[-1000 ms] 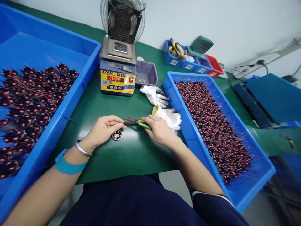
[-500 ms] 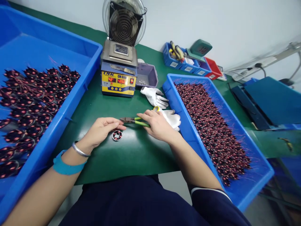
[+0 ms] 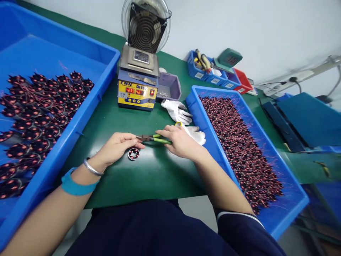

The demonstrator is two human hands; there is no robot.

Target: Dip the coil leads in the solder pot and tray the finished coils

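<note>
My right hand point(image 3: 179, 142) grips green-handled pliers point(image 3: 154, 138) whose tips point left toward my left hand point(image 3: 118, 147). My left hand rests on the green table with its fingers curled, fingertips pinched close to the plier tips; what they pinch is too small to make out. A small round wound coil point(image 3: 133, 154) lies on the table just below those fingertips, apart from the pliers.
A large blue bin point(image 3: 87, 117) of dark red coils stands at left, another blue bin point(image 3: 210, 142) of coils at right. A yellow-and-blue solder pot point(image 3: 137, 90) with a fan behind, a small purple tray point(image 3: 169, 85), white gloves point(image 3: 177, 110) and small parts bins point(image 3: 215, 73) sit farther back.
Both hands stay nearly in place; the pliers have shifted slightly left toward my left fingertips. The view has drifted a little.
</note>
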